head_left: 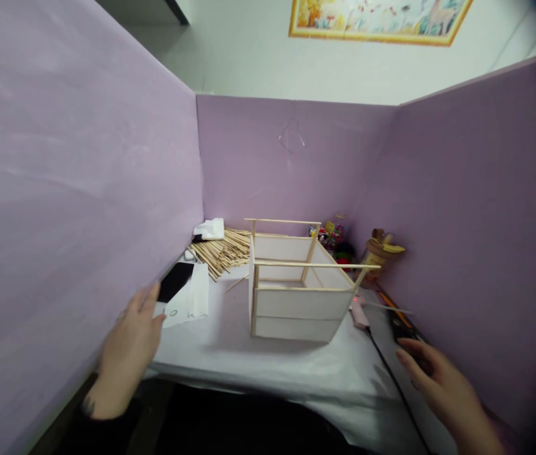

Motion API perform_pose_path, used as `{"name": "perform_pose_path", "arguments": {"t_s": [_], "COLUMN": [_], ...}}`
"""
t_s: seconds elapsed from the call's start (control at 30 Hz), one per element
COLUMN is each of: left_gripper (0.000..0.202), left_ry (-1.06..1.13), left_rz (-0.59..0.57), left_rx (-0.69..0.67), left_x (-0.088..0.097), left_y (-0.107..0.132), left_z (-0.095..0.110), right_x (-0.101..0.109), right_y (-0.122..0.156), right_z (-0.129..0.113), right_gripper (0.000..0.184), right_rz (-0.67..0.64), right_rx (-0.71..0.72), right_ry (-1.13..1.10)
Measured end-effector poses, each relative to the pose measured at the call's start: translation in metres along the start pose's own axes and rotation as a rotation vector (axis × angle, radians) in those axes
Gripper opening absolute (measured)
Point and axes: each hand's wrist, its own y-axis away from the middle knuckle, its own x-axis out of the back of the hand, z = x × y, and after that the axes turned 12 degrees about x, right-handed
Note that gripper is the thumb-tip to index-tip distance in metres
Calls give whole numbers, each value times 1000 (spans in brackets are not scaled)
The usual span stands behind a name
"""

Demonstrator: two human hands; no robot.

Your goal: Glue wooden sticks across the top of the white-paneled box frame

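A small open box of white panels and thin wooden sticks (296,284) stands in the middle of the white-covered table (272,366). My left hand (128,344) hovers at the table's left edge, fingers stretched out, nearest a folded white paper (187,303) and a black phone (176,280); it holds nothing. My right hand (443,388) is low at the right with fingers extended over a dark tool (403,328), apart from the box. A glue gun (359,311) with a black cord (391,379) lies right of the box.
A heap of wooden sticks (223,249) and a white packet (210,229) lie at the back left. A wooden figure (382,253) and colourful small items (332,235) stand in the back right corner. Purple partition walls (83,189) close in three sides.
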Motion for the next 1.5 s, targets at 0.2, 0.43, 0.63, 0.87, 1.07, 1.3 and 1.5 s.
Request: {"name": "perform_pose_path", "arguments": {"t_s": [0.2, 0.43, 0.63, 0.87, 1.07, 1.3, 1.5], "left_gripper": [16, 19, 10, 14, 24, 32, 21], "left_ry": [618, 727, 679, 615, 330, -74, 639], "left_rz": [-67, -80, -111, -164, -129, -247, -202], "left_rx": [-360, -393, -420, -418, -200, -45, -382], "left_x": [-20, -30, -22, -17, -7, -5, -24], "left_y": [7, 11, 13, 21, 10, 1, 25], "left_z": [86, 135, 141, 125, 52, 18, 110], "right_x": [2, 11, 3, 1, 8, -5, -6], "right_y": [2, 5, 7, 5, 4, 1, -2], "right_z": [1, 14, 10, 7, 5, -14, -27], "right_gripper": [51, 54, 50, 50, 52, 51, 52], "right_rz": [-45, -60, -64, -64, -54, -68, -94], "right_rx": [-5, -56, -50, -30, -40, 3, 49], "right_ry": [1, -4, -10, 9, 4, 19, 28]}}
